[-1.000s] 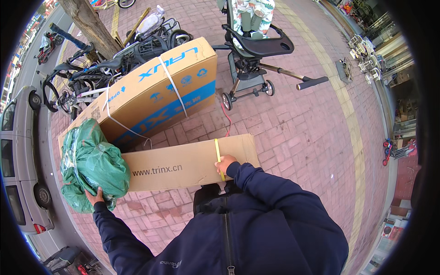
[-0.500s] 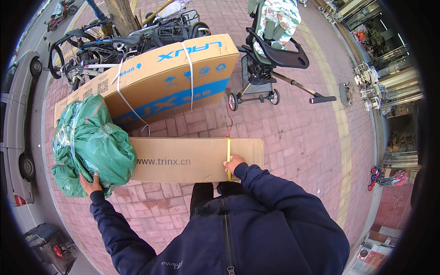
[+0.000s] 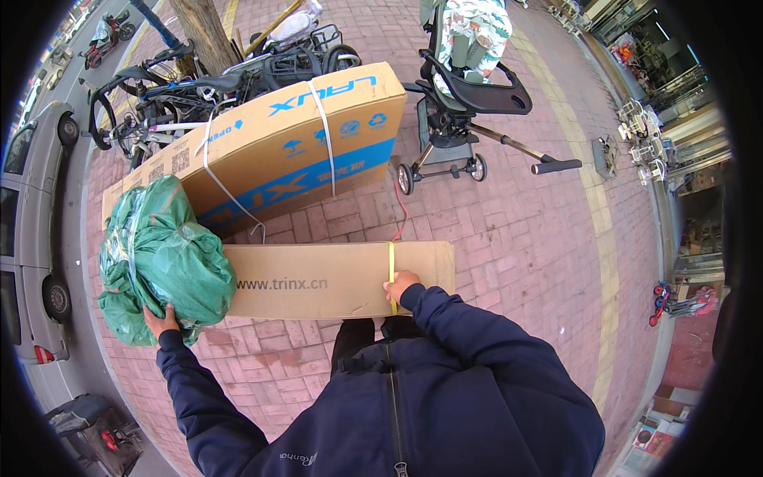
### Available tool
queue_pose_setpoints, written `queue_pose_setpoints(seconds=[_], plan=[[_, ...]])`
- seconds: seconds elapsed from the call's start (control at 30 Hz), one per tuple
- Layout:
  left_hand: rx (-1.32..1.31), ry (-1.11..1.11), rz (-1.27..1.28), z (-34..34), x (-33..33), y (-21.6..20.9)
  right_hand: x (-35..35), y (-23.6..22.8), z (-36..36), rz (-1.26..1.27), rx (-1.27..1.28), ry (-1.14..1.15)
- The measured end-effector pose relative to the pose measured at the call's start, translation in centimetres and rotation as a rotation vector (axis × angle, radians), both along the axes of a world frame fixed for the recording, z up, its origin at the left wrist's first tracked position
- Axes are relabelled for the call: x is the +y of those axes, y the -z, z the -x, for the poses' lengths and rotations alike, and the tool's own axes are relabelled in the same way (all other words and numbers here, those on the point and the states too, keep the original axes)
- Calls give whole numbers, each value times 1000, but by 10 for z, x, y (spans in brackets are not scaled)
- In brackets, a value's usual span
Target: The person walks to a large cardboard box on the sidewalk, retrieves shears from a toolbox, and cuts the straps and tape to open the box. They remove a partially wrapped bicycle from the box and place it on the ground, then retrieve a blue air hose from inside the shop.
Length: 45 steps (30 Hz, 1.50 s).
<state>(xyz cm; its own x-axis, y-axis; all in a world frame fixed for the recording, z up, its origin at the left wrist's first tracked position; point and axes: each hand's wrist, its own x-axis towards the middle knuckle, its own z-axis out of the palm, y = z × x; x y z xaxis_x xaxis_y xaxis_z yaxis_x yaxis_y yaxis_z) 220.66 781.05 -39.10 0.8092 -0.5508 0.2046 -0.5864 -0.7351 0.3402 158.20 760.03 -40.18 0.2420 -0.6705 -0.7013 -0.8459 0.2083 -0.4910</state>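
A long flat cardboard box (image 3: 318, 270) lies across in front of me, just beyond my feet. Around its right part runs a yellow strap (image 3: 391, 258), which my right hand (image 3: 403, 286) holds in closed fingers. A bulky green plastic-wrapped bundle (image 3: 179, 262) covers the box's left end. Against the near side of that bundle rests my left hand (image 3: 162, 322), its thumb and fingers apart; some fingertips are hard to make out.
Behind stands a larger carton (image 3: 278, 159) with white straps. Beyond it, bicycles (image 3: 214, 83) lean near a tree trunk (image 3: 205, 36). A stroller (image 3: 469, 95) is at the far right, with a red cord (image 3: 403, 211) on the paving. A van (image 3: 40, 222) stands left.
The whole view has shifted slightly. Both hands keep their places, the left on the green bundle and the right on the yellow strap.
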Motion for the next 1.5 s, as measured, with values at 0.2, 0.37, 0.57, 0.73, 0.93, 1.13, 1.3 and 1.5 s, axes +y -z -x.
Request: queue_pose_setpoints(seconds=[0.2, 0.37, 0.57, 0.73, 0.93, 1.13, 1.3, 1.5], plan=[[96, -94, -22, -5, -17, -14, -4, 0, 1, -30, -18, 31], [67, -172, -49, 20, -32, -41, 3, 4, 1, 119, 95, -14], [28, -163, -183, 39, -35, -77, 7, 15, 1, 58, 197, 123], [32, -133, -170, 41, -31, -75, 10, 29, 4, 148, 385, 24], [53, -78, -140, 55, -26, -91, 15, 20, 1, 39, 295, 189], [-166, 72, -88, 103, -58, -133, 11, 0, 2, 174, 500, -116], [-24, 555, 160, 187, -88, -122, 4, -8, 44, 332, 393, 203], [137, 780, -285, 335, -130, -75, -59, -10, 173, 285, -201, 1189]])
